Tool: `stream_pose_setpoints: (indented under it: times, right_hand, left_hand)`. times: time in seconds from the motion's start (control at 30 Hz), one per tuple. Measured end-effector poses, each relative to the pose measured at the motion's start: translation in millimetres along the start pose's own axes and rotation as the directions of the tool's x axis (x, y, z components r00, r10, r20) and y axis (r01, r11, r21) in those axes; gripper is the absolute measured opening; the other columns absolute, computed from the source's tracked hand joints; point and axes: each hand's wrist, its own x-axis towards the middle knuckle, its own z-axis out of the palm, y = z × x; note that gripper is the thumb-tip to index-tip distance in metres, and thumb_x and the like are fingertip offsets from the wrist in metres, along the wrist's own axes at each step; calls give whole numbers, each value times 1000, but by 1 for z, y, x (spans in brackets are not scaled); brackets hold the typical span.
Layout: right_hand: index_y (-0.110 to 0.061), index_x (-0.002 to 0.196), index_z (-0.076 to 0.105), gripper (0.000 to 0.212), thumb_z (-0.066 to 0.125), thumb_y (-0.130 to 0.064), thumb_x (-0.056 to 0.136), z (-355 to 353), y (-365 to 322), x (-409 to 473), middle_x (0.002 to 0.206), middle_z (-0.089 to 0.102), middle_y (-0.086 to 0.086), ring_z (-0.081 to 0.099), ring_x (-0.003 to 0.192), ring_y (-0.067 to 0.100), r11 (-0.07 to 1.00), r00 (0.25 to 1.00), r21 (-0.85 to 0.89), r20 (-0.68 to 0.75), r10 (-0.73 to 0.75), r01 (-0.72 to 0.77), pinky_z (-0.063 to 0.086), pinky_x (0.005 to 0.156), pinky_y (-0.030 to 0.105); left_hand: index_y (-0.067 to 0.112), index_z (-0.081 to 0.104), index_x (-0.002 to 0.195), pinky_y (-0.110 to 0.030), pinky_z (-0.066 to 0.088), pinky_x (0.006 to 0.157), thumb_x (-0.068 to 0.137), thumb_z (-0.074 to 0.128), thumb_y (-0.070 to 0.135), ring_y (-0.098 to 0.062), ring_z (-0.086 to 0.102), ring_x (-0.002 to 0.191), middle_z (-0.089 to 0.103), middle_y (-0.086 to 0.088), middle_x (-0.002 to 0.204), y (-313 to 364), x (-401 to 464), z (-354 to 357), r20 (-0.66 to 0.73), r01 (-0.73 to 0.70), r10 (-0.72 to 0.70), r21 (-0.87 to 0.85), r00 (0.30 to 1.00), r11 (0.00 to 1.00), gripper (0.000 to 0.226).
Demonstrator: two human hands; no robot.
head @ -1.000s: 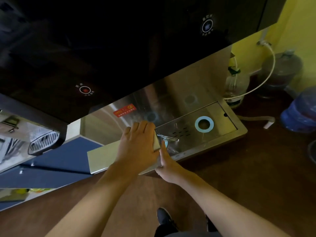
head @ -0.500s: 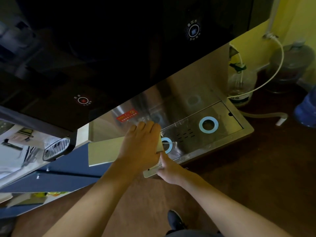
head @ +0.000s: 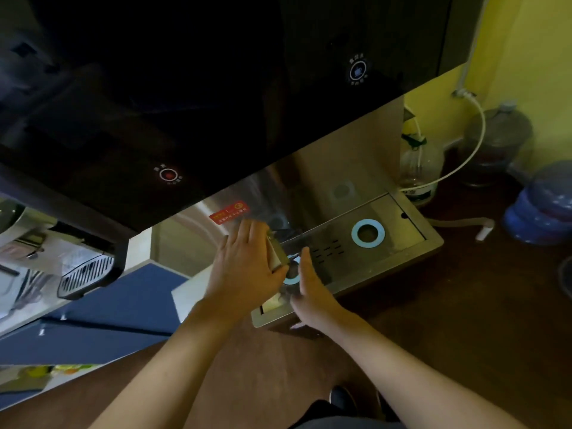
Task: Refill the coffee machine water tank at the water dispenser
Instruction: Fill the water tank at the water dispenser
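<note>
The water dispenser point(head: 216, 88) has a black front panel with a red-lit button point(head: 168, 174) and a white-lit button point(head: 358, 70). Below it lies a steel drip tray point(head: 396, 246) with two blue rings. A clear water tank point(head: 289, 261), hard to make out, stands over the left blue ring point(head: 292, 278). My left hand point(head: 244, 270) lies on the tank's left side, its thumb over the tank's pale edge. My right hand point(head: 309, 292) is upright beside the tank's right side with straight fingers; I cannot tell whether it touches.
A coffee machine's drip grille point(head: 85, 275) shows at the left, on a pale counter above blue cabinet fronts point(head: 117, 314). Right of the dispenser stand a clear bottle point(head: 419, 168) with a white hose point(head: 464, 159) and large water jugs point(head: 541, 205). The floor is dark brown.
Both hands brought the tank slightly right, over the tray's left ring. My right hand has straightened and now stands beside the tank's right wall.
</note>
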Motion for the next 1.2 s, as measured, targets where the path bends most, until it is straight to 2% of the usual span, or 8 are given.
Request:
stream_pose_setpoints:
  times: [0.13, 0.33, 0.5, 0.7, 0.87, 1.0, 1.1, 1.2]
  right_hand:
    - [-9, 152, -18, 85, 48, -4, 97, -21, -9, -16, 164, -15, 7, -8, 151, 19, 973, 982, -225, -172, -79, 39, -2, 116, 23]
    - [-16, 155, -14, 90, 51, -4, 94, -61, -15, -39, 164, -17, 0, -10, 152, 19, 931, 952, -364, -296, -80, -35, 4, 122, 33]
    - [-17, 155, -12, 83, 46, -6, 97, -94, -24, -50, 164, -19, 0, -16, 150, 17, 862, 924, -506, -338, -176, -21, 6, 124, 36]
    - [-15, 157, 10, 77, 52, -6, 93, -151, -27, -50, 166, 7, 6, -1, 152, 22, 687, 886, -725, -287, -364, 48, 13, 123, 44]
    - [-10, 149, 32, 69, 52, -2, 83, -197, -52, -59, 154, 30, 12, 27, 145, 27, 610, 670, -771, -358, -651, 181, 37, 114, 47]
    - [-9, 151, 26, 73, 49, 2, 82, -222, -85, -51, 157, 19, 22, 20, 147, 37, 497, 509, -846, -347, -788, 191, 37, 111, 53]
    - [-14, 154, 15, 84, 50, 5, 81, -231, -102, -41, 160, 8, 28, 10, 150, 39, 441, 472, -887, -331, -817, 140, 31, 115, 54]
    - [-17, 156, 10, 87, 51, 3, 81, -232, -110, -37, 160, 2, 29, 5, 150, 41, 428, 491, -896, -322, -809, 118, 24, 118, 55]
  left_hand:
    - [14, 46, 121, -30, 41, 93, 69, 86, 37, -19, 48, 109, 52, -4, 118, -5, -5, 3, -33, 50, -60, -239, 998, 970, 70]
    - [15, 48, 120, -34, 47, 92, 67, 86, 40, -16, 49, 104, 43, 9, 108, 13, -6, 15, -122, 59, -136, -493, 983, 868, 70]
    - [22, 46, 118, -35, 50, 94, 68, 87, 35, -13, 53, 106, 52, 7, 112, 35, -8, 15, -137, 86, -265, -723, 954, 686, 65]
    - [28, 47, 117, -43, 56, 85, 67, 82, 48, -12, 59, 100, 57, 7, 107, 63, 3, 30, -148, 93, -384, -836, 911, 541, 64]
    - [33, 49, 119, -42, 55, 90, 68, 84, 42, -10, 61, 103, 61, 9, 109, 78, 11, 35, -117, 63, -473, -936, 873, 348, 63]
    - [28, 51, 120, -28, 53, 86, 71, 85, 29, -2, 62, 104, 62, 13, 109, 84, 17, 27, -152, -4, -507, -960, 848, 281, 60]
    - [29, 51, 119, -41, 58, 85, 70, 87, 35, -16, 66, 102, 64, 6, 107, 86, 23, 18, -187, -58, -520, -965, 834, 254, 61]
    - [27, 51, 119, -34, 57, 83, 74, 86, 24, -15, 66, 101, 65, 5, 106, 87, 28, 12, -228, -97, -539, -961, 811, 260, 57]
